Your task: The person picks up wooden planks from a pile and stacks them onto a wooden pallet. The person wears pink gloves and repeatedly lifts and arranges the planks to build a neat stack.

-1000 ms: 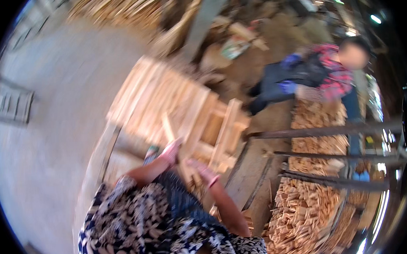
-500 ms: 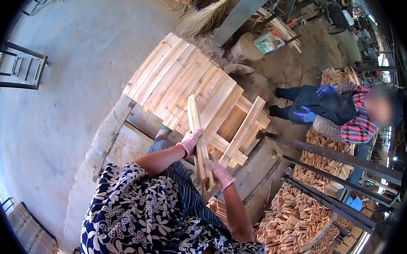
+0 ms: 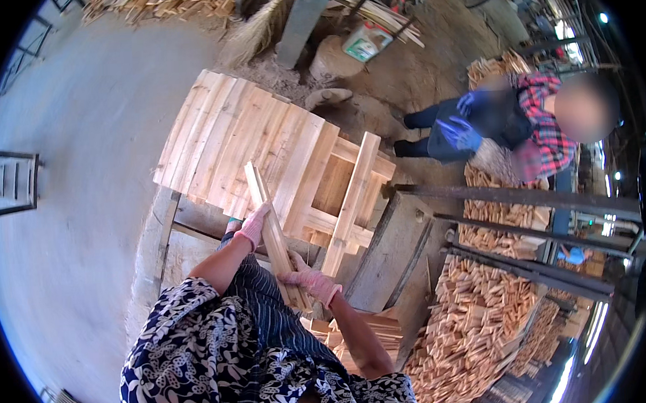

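Between my two pink-gloved hands is a small bundle of narrow wooden slats [image 3: 275, 236], tilted with its far end over the stack. My left hand [image 3: 254, 225] is wrapped round its middle from the left. Lower down, my right hand [image 3: 310, 280] grips the near part from the right. Just beyond lies a broad stack of pale wooden boards [image 3: 237, 137], laid side by side. At its right end a gap shows between crosswise pieces, and a single wooden strip [image 3: 352, 200] lies across them. Below my right forearm sits another pile of slats [image 3: 368, 336].
A co-worker in a plaid shirt and blue gloves [image 3: 460, 133] stands at the right. Dark metal rails [image 3: 517, 196] run across the right side, above a large heap of wood pieces [image 3: 465, 318]. A straw broom [image 3: 254, 35], a metal post [image 3: 308, 22] and a plastic jug [image 3: 368, 41] are at the back.
The view has shifted, so the stack now appears farther left. Both hands still hold the slats. The co-worker's hands have moved slightly.
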Demonstrator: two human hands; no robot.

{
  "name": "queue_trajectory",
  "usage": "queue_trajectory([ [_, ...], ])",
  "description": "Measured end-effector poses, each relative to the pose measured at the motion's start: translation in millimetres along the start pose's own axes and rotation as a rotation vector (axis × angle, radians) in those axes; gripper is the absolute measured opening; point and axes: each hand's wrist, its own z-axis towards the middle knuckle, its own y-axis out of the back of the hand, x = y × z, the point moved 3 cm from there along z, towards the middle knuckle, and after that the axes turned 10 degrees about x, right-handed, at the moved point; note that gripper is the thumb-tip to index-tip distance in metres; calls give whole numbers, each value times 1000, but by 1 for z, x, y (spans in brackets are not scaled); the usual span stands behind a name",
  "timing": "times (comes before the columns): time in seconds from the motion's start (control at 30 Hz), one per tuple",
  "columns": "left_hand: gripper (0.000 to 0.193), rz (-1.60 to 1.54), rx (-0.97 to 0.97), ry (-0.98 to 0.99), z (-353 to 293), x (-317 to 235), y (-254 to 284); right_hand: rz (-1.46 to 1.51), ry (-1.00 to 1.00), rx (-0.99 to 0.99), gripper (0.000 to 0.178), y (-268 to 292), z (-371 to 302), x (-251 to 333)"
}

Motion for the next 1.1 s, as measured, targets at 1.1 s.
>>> queue_trajectory([
  [1.1,109,1269,-935,-197,157,-70,-11,-632,-442,-1196,101,338,141,-162],
])
